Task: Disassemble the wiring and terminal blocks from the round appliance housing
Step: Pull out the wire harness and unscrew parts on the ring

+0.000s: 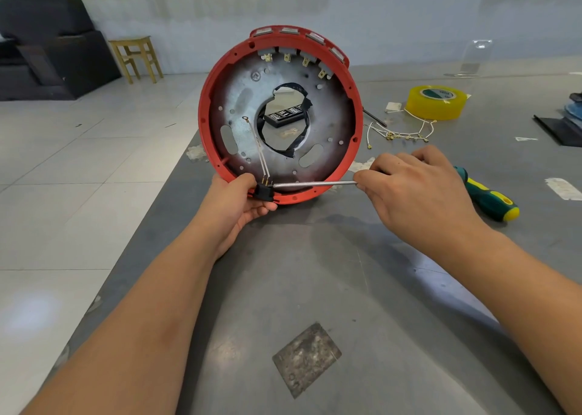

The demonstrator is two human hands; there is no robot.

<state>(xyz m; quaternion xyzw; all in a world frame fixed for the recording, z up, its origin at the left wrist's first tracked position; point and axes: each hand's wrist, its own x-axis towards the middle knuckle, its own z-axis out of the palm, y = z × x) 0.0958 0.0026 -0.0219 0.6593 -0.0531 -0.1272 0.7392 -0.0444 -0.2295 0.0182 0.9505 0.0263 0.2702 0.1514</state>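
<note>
Two hands work at the lowest part of the round housing, which stands on its edge near the left edge of the grey table, its open side toward the camera. The left hand curls its fingers round the red rim and pinches the black terminal block seated there; the right hand has its fingers closed on a screwdriver, whose steel shaft runs level to the block with its tip touching the block's right side. Two thin leads rise from the block's brass pins to a ring lug on the metal plate. The step looks to be prying the block out of its seat. It would go best with the tip wedged low between block and rim, levered gently while the left thumb steadies the block, so the tip cannot skid into the left fingers just beside it. Four more switch blocks sit along the top of the rim. With the housing so near the table's left edge, any push should go rightward, where open surface lies in front; farther right lie loose wires, a tape roll and a second screwdriver.
</note>
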